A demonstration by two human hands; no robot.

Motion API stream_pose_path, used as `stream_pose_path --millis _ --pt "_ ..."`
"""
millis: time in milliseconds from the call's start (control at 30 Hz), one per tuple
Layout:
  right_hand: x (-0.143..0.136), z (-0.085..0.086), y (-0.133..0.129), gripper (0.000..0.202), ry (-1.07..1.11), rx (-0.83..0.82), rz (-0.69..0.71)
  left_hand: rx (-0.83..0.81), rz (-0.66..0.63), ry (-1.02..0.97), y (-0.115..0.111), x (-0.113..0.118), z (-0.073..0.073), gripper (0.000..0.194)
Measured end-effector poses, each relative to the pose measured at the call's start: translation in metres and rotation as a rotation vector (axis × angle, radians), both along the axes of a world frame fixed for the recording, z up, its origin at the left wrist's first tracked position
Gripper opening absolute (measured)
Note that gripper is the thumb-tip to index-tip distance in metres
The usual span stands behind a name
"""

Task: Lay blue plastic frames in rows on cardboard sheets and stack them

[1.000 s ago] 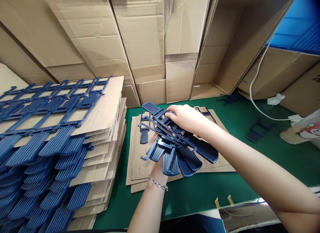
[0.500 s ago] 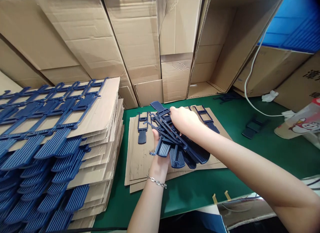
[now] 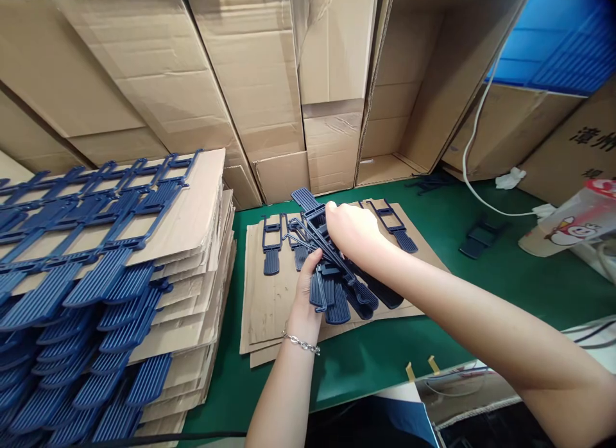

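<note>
A fanned bundle of dark blue plastic frames with ribbed tabs [image 3: 338, 303] is held above a cardboard sheet [image 3: 269, 313]. My left hand [image 3: 303, 294], below a chain bracelet, grips the bundle from the near side with the thumb on top; its other fingers are hidden underneath. Closed over the bundle's upper part, my right hand [image 3: 353, 230] holds a frame whose ribbed tab [image 3: 302, 198] sticks out at the far left. Its fingertips are hidden. On the sheet lie a separate frame [image 3: 271, 263] at left and another frame [image 3: 407, 241] at right.
A tall stack of cardboard sheets [image 3: 212, 255] layered with the same blue frames stands at left. Cardboard boxes [image 3: 260, 82] line the back. A loose frame [image 3: 474, 242], a plastic cup [image 3: 553, 233] and a white cable [image 3: 469, 172] are on the green tabletop [image 3: 356, 371] at right.
My left thumb has come up over the bundle, and the tabs near it have shifted and bunched together. My right hand stays closed on the upper part. The view has moved slightly.
</note>
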State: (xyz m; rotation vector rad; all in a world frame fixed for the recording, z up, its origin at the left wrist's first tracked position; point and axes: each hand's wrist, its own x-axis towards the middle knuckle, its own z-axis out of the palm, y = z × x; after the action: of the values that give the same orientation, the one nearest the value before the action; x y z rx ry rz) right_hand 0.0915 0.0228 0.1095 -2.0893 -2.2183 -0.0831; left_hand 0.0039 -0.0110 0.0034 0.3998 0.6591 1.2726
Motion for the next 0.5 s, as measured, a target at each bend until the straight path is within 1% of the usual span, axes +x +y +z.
stream_pose_path --millis 67,167,233,267,300,367,433,500 --pt "0.001 -0.002 0.000 0.023 -0.005 -0.004 0.004 -0.008 0.000 -0.009 0.000 0.003 -0.002 0.033" --pt "0.004 -0.007 0.004 0.026 -0.012 -0.002 0.011 0.000 0.038 -0.009 0.001 0.006 -0.002 0.032" --pt "0.010 -0.011 0.011 0.026 0.034 0.000 0.034 0.000 0.051 -0.015 0.003 0.008 -0.001 0.031" --pt "0.014 -0.013 0.016 0.026 0.093 -0.003 0.055 -0.001 0.046 -0.030 0.004 0.009 -0.001 0.029" --pt "0.019 -0.014 0.020 0.025 0.182 -0.010 0.076 -0.003 0.035 -0.052 0.005 0.009 0.000 0.026" --pt "0.030 -0.017 0.028 0.022 0.436 -0.043 0.111 -0.004 0.017 -0.099 0.008 0.009 0.000 0.020" --pt "0.042 -0.018 0.031 0.019 0.762 -0.074 0.130 -0.012 0.002 -0.115 0.010 0.008 0.001 0.017" --pt "0.056 -0.015 0.027 0.016 1.121 -0.040 0.116 -0.025 -0.012 -0.108 0.011 0.006 0.001 0.017"
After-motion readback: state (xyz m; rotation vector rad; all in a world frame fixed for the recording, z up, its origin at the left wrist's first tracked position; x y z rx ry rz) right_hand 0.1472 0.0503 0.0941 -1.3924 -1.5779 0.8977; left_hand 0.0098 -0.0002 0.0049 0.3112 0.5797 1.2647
